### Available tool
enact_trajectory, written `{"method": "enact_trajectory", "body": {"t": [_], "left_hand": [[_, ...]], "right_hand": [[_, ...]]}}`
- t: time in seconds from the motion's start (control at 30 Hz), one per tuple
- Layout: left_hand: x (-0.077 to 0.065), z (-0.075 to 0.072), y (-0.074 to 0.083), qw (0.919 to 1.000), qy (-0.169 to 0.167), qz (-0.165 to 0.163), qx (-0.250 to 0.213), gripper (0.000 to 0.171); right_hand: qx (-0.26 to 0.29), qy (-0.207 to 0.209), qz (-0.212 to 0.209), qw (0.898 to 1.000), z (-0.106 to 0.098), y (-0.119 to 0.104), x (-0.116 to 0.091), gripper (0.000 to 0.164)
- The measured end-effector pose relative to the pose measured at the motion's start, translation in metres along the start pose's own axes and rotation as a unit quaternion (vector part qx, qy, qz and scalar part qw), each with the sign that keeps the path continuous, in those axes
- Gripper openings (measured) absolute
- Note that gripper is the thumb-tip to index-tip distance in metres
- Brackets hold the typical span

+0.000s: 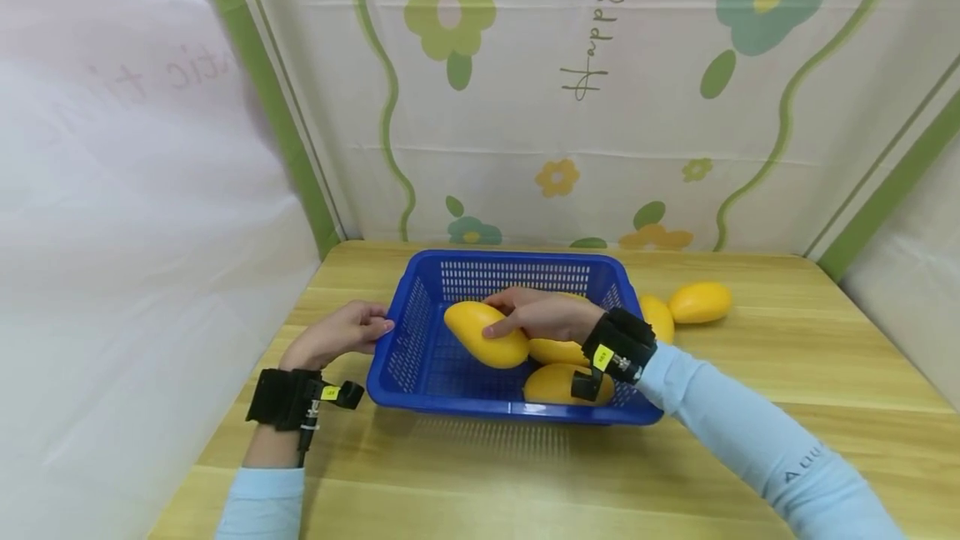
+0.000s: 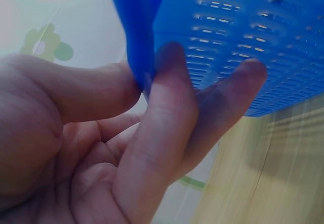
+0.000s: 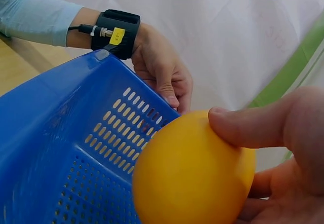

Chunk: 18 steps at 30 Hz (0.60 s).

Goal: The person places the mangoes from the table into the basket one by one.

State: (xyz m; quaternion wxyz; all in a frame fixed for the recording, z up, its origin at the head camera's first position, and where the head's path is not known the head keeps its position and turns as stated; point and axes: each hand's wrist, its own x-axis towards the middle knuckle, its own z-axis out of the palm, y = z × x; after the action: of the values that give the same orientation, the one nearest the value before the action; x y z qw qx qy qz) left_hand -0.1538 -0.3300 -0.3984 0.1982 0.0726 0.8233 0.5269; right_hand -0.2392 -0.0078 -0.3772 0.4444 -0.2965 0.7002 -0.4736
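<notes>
A blue plastic basket [image 1: 513, 411] with slotted walls stands on the wooden table. My left hand [image 1: 341, 333] pinches the basket's left rim, thumb on one side and fingers on the other, as the left wrist view shows with the rim [image 2: 139, 57] between them. My right hand [image 1: 546, 315] holds a yellow mango [image 1: 483, 336] over the left part of the basket. In the right wrist view, thumb and fingers grip this mango [image 3: 190, 176] from the side. Beneath the right hand and wrist, other mangoes lie in the basket, one near its front wall [image 1: 551, 383], partly hidden.
Right of the basket, a mango [image 1: 701, 302] lies on the table [image 1: 795, 373], with another mango [image 1: 657, 319] beside it, partly hidden by the basket and right arm. A printed cloth [image 1: 517, 123] hangs behind the table, and white cloth [image 1: 135, 257] at the left side.
</notes>
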Motion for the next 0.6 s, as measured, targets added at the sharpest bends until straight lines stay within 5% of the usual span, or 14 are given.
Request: {"method": "enact_trajectory", "body": {"t": [0.4,0.6], "left_hand": [[0.0,0.001,0.001,0.9999,0.007,-0.009,0.001,0.035],[0.001,0.001,0.001,0.9999,0.009,-0.011,0.006,0.033]], "right_hand": [[-0.028,-0.051,0.014,0.998,0.006,0.005,0.013,0.048],[-0.055,-0.033,0.051,0.997,0.01,0.008,0.017,0.054]]}}
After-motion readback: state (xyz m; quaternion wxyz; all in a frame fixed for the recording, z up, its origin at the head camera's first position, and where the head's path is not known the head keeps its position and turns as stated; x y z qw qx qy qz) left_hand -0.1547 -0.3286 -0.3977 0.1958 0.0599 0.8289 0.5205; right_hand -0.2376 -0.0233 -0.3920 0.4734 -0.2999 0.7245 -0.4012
